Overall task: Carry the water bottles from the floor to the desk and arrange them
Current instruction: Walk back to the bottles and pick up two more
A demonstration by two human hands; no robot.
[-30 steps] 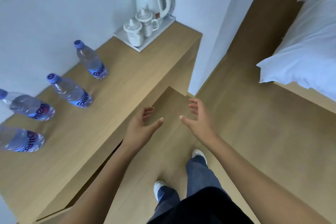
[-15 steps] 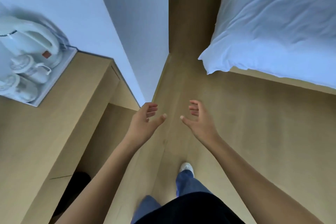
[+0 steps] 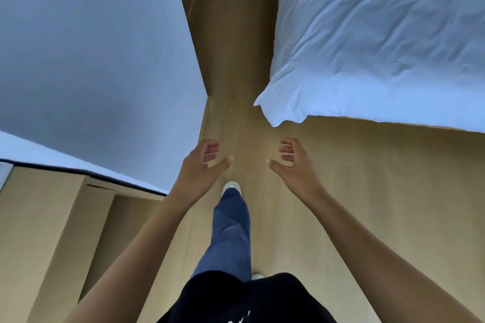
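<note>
1. Plainly held out over the wooden floor (image 3: 367, 191): left hand (image 3: 202, 168) and right hand (image 3: 294, 165), side by side, palms facing, apart from each other.
2. Loosely curled on both, fingers and thumbs spread, nothing gripped.
3. Seen below: one leg in blue jeans (image 3: 231, 231), white shoe (image 3: 232, 187) forward.
4. Off to the right, a bed with white duvet (image 3: 380, 47); left, a white wall (image 3: 91, 60) and the desk (image 3: 39, 217) edge.
5. Could not find any water bottles in view.
</note>
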